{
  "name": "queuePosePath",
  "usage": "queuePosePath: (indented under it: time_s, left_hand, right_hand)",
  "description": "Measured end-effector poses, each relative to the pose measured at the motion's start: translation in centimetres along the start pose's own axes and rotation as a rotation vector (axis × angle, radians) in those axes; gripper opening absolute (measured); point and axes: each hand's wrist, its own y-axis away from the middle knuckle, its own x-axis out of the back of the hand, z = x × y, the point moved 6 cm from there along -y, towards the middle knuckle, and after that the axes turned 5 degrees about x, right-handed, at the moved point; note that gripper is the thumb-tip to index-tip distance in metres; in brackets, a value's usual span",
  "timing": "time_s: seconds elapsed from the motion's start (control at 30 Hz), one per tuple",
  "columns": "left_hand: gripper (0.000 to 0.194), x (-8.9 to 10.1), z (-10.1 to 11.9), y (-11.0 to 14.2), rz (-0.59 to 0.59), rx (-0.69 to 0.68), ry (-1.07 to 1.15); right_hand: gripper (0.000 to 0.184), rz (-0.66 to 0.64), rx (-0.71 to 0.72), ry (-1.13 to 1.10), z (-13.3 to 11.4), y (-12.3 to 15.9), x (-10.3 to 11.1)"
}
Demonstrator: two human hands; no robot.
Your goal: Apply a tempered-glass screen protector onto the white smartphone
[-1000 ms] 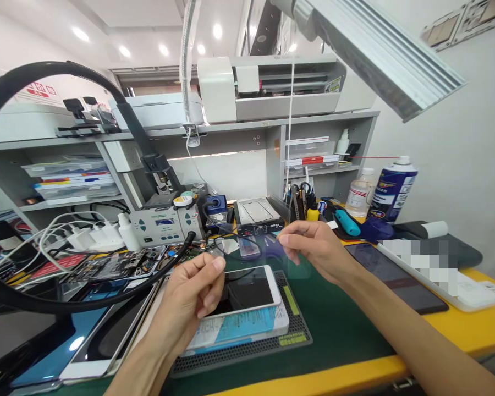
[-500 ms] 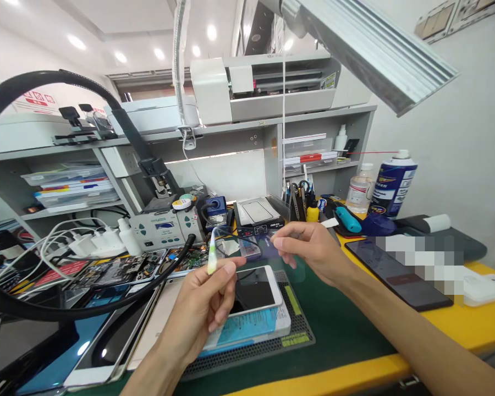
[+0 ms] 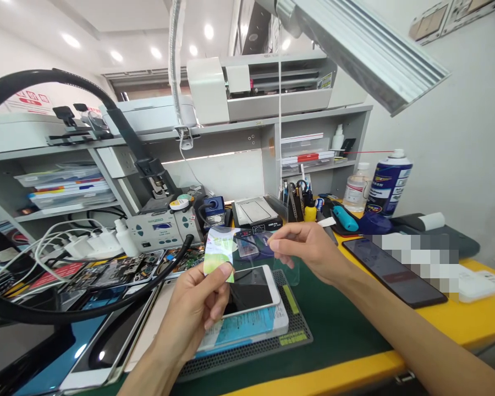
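Left hand [image 3: 198, 308]: pinches a green-white film tab [image 3: 218, 253] between thumb and fingers.
Right hand [image 3: 309, 250]: pinches the clear film [image 3: 272, 256] at its far edge.
Film: held in the air between both hands, above the white phone [image 3: 251, 289].
Phone: lies on a blue box [image 3: 247, 327] on the green mat [image 3: 338, 324].

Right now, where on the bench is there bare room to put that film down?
Bare green mat between the white phone and the dark phone, plus the yellow edge. Left of the left hand it is crowded with phones, boards and cables.
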Motion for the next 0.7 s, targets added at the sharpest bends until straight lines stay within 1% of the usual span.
queuePosePath:
  time_s: [0.13, 0.27, 0.37, 0.43, 0.5, 0.63, 0.7]
  left_hand:
    - [0.042, -0.1, -0.1, -0.1, -0.034, -0.013, 0.012]
    - [0.04, -0.2, 0.1, -0.1, -0.063, -0.059, 0.091]
    - [0.038, -0.2, 0.4, -0.1, -0.045, -0.099, 0.097]
    - [0.034, -0.1, 0.4, 0.0, -0.002, -0.114, 0.055]
    - [0.031, -0.2, 0.2, 0.0, 0.042, -0.09, -0.014]
    - [0.041, -0.7, -0.5, 0.1, 0.067, -0.044, -0.22]
    - [0.043, -0.2, -1.0, 0.1, 0.114, -0.05, -0.302]
  right_hand:
    - [0.019, 0.011, 0.003, -0.002, 0.1, 0.0, 0.2]
    - [0.019, 0.062, -0.001, -0.024, 0.1, -0.1, 0.8]
    - [0.018, 0.077, -0.014, -0.036, 0.0, -0.1, 0.9]
    - [0.018, 0.066, -0.014, -0.045, -0.1, -0.1, 0.6]
    - [0.019, 0.058, -0.01, -0.062, 0.0, -0.2, 0.4]
    - [0.022, 0.054, -0.001, -0.105, 0.6, -0.3, -0.4]
    - [0.025, 0.029, -0.009, -0.126, 0.8, -0.2, -1.0]
